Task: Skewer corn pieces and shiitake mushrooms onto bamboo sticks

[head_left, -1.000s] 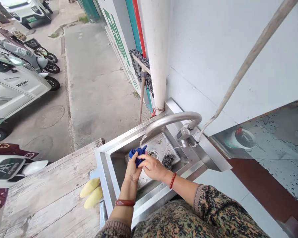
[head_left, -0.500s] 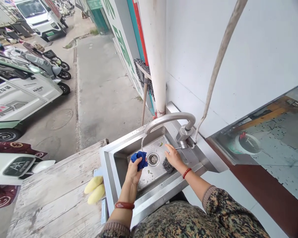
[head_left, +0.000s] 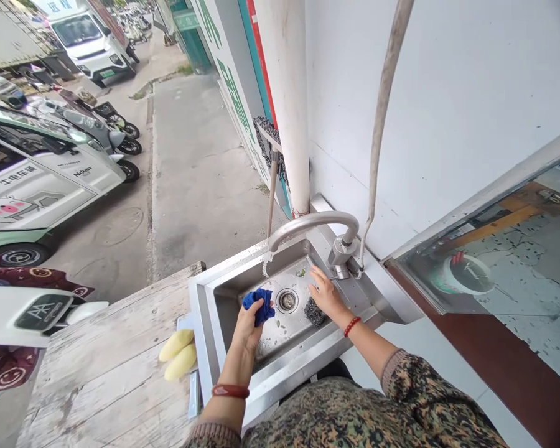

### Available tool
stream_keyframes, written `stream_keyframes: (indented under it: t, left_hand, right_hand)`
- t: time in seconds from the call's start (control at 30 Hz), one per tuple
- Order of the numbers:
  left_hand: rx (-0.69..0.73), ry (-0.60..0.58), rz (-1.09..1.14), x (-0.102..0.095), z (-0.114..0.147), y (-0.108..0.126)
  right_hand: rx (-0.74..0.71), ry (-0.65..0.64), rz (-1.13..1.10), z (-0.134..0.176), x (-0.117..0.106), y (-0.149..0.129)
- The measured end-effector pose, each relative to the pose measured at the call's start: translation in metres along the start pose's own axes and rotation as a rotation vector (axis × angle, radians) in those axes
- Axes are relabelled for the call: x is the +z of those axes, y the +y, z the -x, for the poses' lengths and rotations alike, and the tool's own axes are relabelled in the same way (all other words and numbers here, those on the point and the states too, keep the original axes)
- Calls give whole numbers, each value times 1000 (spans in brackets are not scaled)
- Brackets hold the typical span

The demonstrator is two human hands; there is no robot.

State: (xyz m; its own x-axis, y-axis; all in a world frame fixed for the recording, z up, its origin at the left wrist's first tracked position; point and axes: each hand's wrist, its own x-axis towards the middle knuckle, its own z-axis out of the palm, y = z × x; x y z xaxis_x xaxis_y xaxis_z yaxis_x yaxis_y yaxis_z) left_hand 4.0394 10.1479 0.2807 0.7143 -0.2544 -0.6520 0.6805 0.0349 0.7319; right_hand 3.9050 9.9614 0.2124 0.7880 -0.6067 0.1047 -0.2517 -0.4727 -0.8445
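My left hand (head_left: 251,326) grips a bunched blue cloth (head_left: 260,305) over the left part of the steel sink (head_left: 203,311). Water runs from the curved faucet (head_left: 317,219) just above the cloth. My right hand (head_left: 325,291) hovers over the sink's right side with its fingers apart and nothing in them. Beneath that hand lies a dark scouring pad (head_left: 313,312) on the sink floor. The drain (head_left: 287,301) sits between my hands, and small green scraps are scattered around it.
Two yellow peeled oblong pieces (head_left: 180,362) lie on the weathered wooden table (head_left: 116,367) left of the sink. A mop (head_left: 271,180) leans by the white pipe (head_left: 294,112) behind it. A window (head_left: 508,267) is at right; parked vehicles stand along the street.
My left hand and the blue cloth have shifted slightly left and down. My right hand has barely moved. The view has turned a little, and the water still runs.
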Motion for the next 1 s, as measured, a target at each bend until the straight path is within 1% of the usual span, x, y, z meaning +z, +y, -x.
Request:
stream_keyframes:
  t: [0.17,0.47,0.73,0.87,1.0]
  left_hand:
    - [-1,-1,-10,4,4,1]
    - [9,-31,-1,12,5,3]
    - [15,-44,5,12,6,4]
    - [27,-65,16,14,7,3]
    - [39,-95,17,19,9,2]
  right_hand:
    - [-38,40,-47,3,-7,-9]
    - [-26,27,-93,7,-9,-12]
    - [0,63,-145,4,-16,-14]
    - [34,33,-214,7,-16,-20]
    - [94,-50,-315,17,-6,-26]
